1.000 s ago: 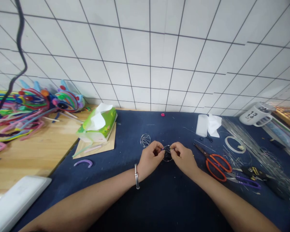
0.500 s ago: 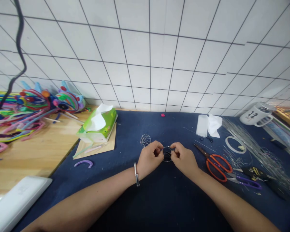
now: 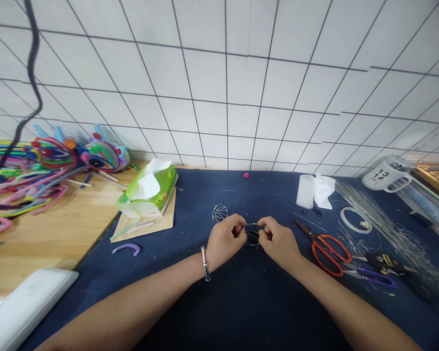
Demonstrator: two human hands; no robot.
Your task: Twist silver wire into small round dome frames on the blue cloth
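Observation:
Over the dark blue cloth, my left hand (image 3: 227,239) and my right hand (image 3: 278,242) face each other, a short gap between them. Both pinch a thin wire frame (image 3: 253,243), whose rounded loops span the gap. Fingers hide its ends. Just behind my left hand lies a second small wire shape (image 3: 220,212), like a little open cage. To the right of my right hand rest orange-handled scissors (image 3: 331,251), blades pointing toward the back left.
At right lie purple-handled scissors (image 3: 375,276), a bundle of wires (image 3: 380,214), a white ring (image 3: 355,220) and a mug (image 3: 386,174). On the left are a green tissue pack (image 3: 149,187), a purple curved piece (image 3: 127,248), colourful pipe cleaners (image 3: 25,190) and a white case (image 3: 29,304).
Hardly anything differs. Both hands keep their pinch on the wire frame, which has tilted very slightly, and the whole view has shifted a little.

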